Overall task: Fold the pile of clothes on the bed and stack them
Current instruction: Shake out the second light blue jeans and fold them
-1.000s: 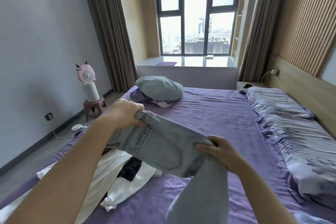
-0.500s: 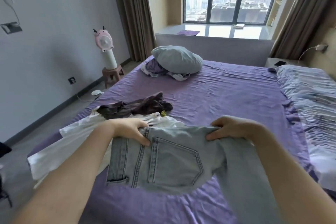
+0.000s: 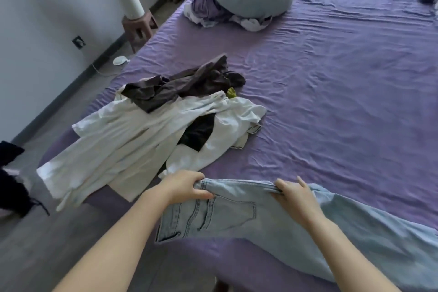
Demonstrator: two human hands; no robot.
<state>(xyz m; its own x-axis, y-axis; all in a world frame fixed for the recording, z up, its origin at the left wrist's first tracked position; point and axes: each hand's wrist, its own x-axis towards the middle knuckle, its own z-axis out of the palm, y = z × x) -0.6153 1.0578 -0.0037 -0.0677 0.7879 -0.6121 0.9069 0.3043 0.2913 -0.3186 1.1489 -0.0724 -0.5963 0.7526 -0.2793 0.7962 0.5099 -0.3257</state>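
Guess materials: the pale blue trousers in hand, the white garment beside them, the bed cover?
Pale blue trousers: looks like washed denim, matte; contrast-stitched patch pocket and seams. White garment: thin woven cloth, probably cotton, matte; lies in soft flat folds. Bed cover: light woven sheet with a slight sheen, many fine creases; fibre cannot be told.

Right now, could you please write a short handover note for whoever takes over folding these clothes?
Left hand: grips the waistband of the light blue jeans at one end.
Right hand: pinches the waistband at the other end, some fingers loose.
Jeans: held stretched over the near edge of the purple bed, legs trailing to the right.
Pile, left of the jeans and unfolded: white garments, dark brown garment on top, a black piece and a green scrap among them.
Done: nothing folded, no stack in view.
Left: fold the jeans, then the rest, then stack.
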